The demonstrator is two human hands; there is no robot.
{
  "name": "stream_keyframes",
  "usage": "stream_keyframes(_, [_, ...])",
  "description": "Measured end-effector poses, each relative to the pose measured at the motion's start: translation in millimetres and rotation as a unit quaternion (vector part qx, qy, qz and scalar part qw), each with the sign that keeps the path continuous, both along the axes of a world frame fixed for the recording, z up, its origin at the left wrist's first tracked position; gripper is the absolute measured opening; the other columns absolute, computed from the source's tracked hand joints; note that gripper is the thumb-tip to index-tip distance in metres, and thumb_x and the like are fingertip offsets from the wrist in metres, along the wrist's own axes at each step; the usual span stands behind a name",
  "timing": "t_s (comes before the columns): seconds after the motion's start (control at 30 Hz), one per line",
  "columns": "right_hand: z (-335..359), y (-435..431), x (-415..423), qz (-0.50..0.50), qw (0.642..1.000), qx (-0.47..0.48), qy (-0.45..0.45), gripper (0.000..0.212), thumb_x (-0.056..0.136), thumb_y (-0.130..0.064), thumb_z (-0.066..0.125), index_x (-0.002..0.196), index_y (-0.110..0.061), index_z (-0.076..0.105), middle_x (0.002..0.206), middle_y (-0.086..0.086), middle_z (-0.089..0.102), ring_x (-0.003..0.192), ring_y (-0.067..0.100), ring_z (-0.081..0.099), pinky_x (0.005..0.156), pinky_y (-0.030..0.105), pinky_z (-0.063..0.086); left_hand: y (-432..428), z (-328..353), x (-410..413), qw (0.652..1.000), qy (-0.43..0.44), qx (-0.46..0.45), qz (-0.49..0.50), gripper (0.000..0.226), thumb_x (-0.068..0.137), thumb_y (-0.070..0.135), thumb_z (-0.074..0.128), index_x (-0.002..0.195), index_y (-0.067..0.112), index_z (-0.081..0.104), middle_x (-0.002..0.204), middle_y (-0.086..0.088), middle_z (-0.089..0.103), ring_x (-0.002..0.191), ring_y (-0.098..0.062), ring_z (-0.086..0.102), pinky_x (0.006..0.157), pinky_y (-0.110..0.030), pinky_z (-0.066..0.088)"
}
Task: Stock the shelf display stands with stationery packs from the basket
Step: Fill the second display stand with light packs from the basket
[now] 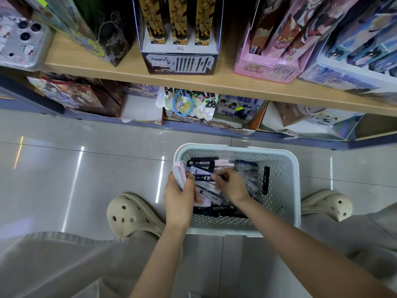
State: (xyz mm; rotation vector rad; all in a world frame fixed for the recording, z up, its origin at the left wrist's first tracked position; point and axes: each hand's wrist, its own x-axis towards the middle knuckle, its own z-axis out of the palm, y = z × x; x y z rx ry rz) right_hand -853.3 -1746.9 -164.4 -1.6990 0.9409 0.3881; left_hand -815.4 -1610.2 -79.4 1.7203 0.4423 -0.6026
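left hand (179,197) gripping a stack of pink packs (179,174), right hand (232,187) pinching a dark pack (204,178) inside white basket (294,186) on floor (96,168)

Basket (287,168) pale blue-white, perforated; packs (204,178) navy, black, pink; clogs (129,214) beige; shelf (133,67) light wood.
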Motion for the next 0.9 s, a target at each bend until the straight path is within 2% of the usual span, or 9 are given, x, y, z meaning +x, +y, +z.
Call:
stream_keyframes(0.13, [30.6,-13.5,-11.1,-0.040,0.998,0.051,0.012,0.011,0.092,-0.018,0.060,0.088,-0.008,0.060,0.081,0.007,0.065,0.069,0.013,0.066,0.074,0.026,0.058,-11.0,-5.7,-12.8,0.994,0.095,-0.049,0.019,0.018,0.099,0.004,0.040,0.084,0.009,0.049,0.079,-0.012,0.065,0.067,-0.026,0.065,0.066,-0.032,0.058])
stream_keyframes(0.23, [60.8,-15.7,-16.1,-0.139,0.979,0.148,0.019,0.013,0.092,-0.019,0.057,0.091,-0.007,0.060,0.084,0.008,0.062,0.079,0.015,0.064,0.067,0.014,0.055,-15.4,-4.1,-19.1,0.982,0.154,-0.094,0.051,0.017,0.099,0.004,0.041,0.086,0.010,0.050,0.091,-0.011,0.065,0.079,-0.021,0.065,0.076,-0.027,0.055])
stream_keyframes(0.33, [83.9,-4.2,-19.9,-0.213,0.950,0.229,0.001,0.017,0.092,-0.016,0.058,0.094,0.001,0.060,0.081,0.006,0.059,0.077,0.011,0.063,0.075,0.018,0.056,-19.6,-1.9,-21.0,0.980,0.153,-0.128,0.023,0.015,0.099,0.016,0.048,0.099,0.005,0.059,0.090,-0.005,0.066,0.084,-0.017,0.064,0.084,-0.026,0.052])
stream_keyframes(0.43, [96.1,14.3,-22.7,-0.194,0.952,0.236,-0.018,0.015,0.093,-0.013,0.057,0.088,0.000,0.061,0.074,0.003,0.066,0.065,0.006,0.067,0.070,0.017,0.056,-24.1,2.5,-18.7,0.981,0.130,-0.141,0.013,0.020,0.099,0.019,0.049,0.096,0.003,0.061,0.071,-0.004,0.061,0.074,-0.024,0.057,0.079,-0.043,0.047])
stream_keyframes(0.63, [103.9,33.1,-22.5,-0.130,0.962,0.227,-0.077,0.010,0.093,-0.009,0.055,0.085,-0.005,0.059,0.076,0.001,0.066,0.067,0.006,0.067,0.066,0.018,0.055,-22.9,11.0,-8.5,0.984,0.112,-0.132,0.036,0.020,0.100,0.018,0.046,0.098,0.005,0.062,0.094,-0.012,0.073,0.081,-0.026,0.070,0.070,-0.043,0.054])
stream_keyframes(0.7, [95.2,17.8,-24.9,-0.042,0.986,0.133,-0.086,0.010,0.094,-0.019,0.053,0.094,-0.010,0.057,0.089,-0.003,0.066,0.078,0.006,0.066,0.075,0.022,0.055,-21.0,8.5,-5.1,0.987,0.098,-0.120,0.041,0.021,0.100,0.017,0.046,0.099,0.002,0.061,0.091,-0.013,0.073,0.079,-0.025,0.070,0.070,-0.041,0.056])
stream_keyframes(0.77, [80.8,-11.0,-28.8,0.083,0.992,-0.061,-0.067,0.020,0.093,-0.026,0.054,0.108,-0.014,0.058,0.102,-0.005,0.062,0.091,0.009,0.062,0.087,0.022,0.049,-19.2,8.3,-3.0,0.987,0.093,-0.126,0.049,0.020,0.100,0.014,0.045,0.097,0.000,0.059,0.085,-0.013,0.070,0.070,-0.015,0.070,0.065,-0.031,0.058])
stream_keyframes(0.83, [63.8,-45.0,-31.2,0.215,0.953,-0.211,-0.039,0.029,0.095,-0.021,0.054,0.121,-0.010,0.056,0.115,-0.002,0.057,0.103,0.015,0.059,0.093,0.022,0.045,-19.6,7.2,-3.4,0.985,0.098,-0.137,0.045,0.024,0.101,0.012,0.043,0.105,-0.008,0.055,0.093,-0.021,0.068,0.069,-0.012,0.069,0.063,-0.026,0.058])
stream_keyframes(0.9, [47.0,-74.3,-31.7,0.391,0.866,-0.310,0.038,0.032,0.097,-0.014,0.049,0.128,-0.007,0.050,0.129,0.006,0.052,0.118,0.022,0.052,0.100,0.028,0.040,-21.4,6.0,-6.2,0.984,0.101,-0.141,0.036,0.028,0.101,0.011,0.043,0.115,-0.012,0.051,0.102,-0.027,0.066,0.070,-0.013,0.069,0.062,-0.024,0.056])
